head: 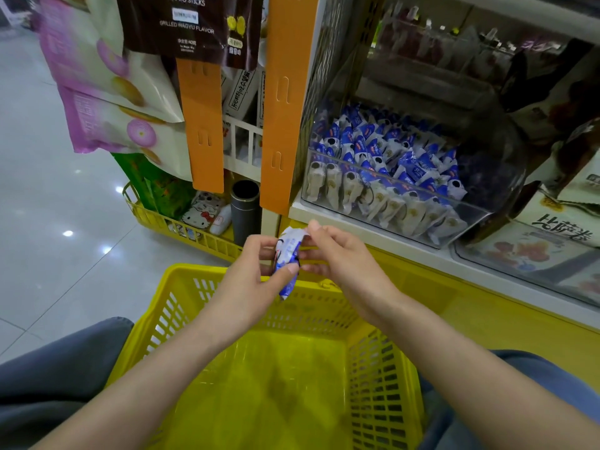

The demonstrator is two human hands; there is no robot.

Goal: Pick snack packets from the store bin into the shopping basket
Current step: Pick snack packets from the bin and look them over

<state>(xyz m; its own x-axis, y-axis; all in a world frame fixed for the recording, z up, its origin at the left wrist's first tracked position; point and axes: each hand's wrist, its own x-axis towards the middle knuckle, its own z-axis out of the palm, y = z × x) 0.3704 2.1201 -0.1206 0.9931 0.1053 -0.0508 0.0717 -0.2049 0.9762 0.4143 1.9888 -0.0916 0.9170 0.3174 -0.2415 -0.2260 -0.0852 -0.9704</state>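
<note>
On the far left, big pink and white bags (107, 92) hang from the shelf end, apart from the job in hand.

The left hand (256, 277) is curled round the lower part of a blue and white packet (287, 258), thumb pressed across its front. The packet stands nearly on end, its long axis running from near to far with the top tipped a little to the right. It hangs in the air between the two hands, just above the far rim of the yellow shopping basket (376, 384).

The right hand (337, 254) touches the packet from the right and pinches its upper end between thumb and fingertips. So both hands hold this one packet, and neither is free.

The basket's open floor lies straight below and nearer than the packet, so the drop looks to be a short way down and back toward the person. The left hand has the fuller hold and seems better placed to let it fall.

Further right and farther off, the clear bin (496, 183) sits on the shelf, with many more like packets (383, 147) heaped inside. The right hand is the nearer one to it for the next reach.
</note>
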